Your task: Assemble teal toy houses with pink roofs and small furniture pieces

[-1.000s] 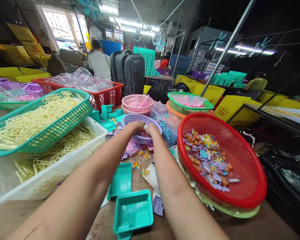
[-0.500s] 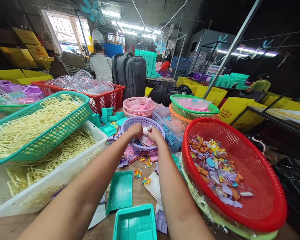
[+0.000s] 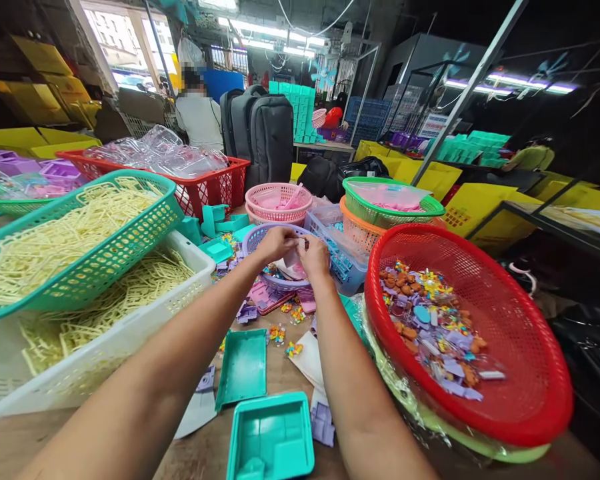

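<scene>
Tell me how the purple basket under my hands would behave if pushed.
The purple basket is probably light for its size, being perforated. It might wobble, since pink pieces seem to lie beneath its near edge. Low and wide, it likely won't tip.

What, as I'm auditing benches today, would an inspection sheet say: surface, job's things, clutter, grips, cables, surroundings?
Surface: brown table, bare wood showing in front.
Job's things: purple basket with mixed pieces; pale item, too small to identify.
Clutter: teal trays, colourful bits, purple parts; red basket of mixed parts, tilted.
Grips: left grip and right grip pinch the pale item above the purple basket.
Cables: white cable hanging overhead.
Surroundings: backpacks, yellow boxes, seated person behind.
</scene>
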Demonstrator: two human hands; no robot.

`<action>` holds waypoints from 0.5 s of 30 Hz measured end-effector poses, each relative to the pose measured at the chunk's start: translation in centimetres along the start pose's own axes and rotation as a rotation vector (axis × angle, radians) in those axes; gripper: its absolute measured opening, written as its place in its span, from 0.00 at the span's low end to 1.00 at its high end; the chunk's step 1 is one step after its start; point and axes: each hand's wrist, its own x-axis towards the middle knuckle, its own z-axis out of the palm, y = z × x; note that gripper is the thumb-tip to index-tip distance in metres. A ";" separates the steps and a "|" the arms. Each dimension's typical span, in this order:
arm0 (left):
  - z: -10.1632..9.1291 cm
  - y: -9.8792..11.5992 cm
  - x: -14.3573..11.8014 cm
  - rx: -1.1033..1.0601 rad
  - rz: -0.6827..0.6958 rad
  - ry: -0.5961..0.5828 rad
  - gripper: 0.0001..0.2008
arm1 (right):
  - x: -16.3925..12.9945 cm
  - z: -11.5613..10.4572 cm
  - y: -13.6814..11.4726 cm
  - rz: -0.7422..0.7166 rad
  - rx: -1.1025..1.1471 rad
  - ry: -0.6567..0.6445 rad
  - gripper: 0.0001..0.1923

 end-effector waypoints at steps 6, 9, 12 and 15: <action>-0.6 0.3 -1.3 0.094 0.006 -0.001 0.14 | -1.0 0.2 0.3 0.068 -0.048 -0.042 0.17; -2.2 1.2 -3.3 0.185 -0.013 0.002 0.13 | -1.2 -0.6 -0.9 0.045 -0.017 0.020 0.25; -5.5 1.3 -6.2 0.263 -0.061 0.078 0.13 | -0.4 -1.9 -3.6 -0.089 0.064 0.036 0.26; -10.0 -0.6 -10.9 0.301 -0.181 0.112 0.14 | -0.2 -2.5 -8.2 -0.325 0.148 -0.129 0.17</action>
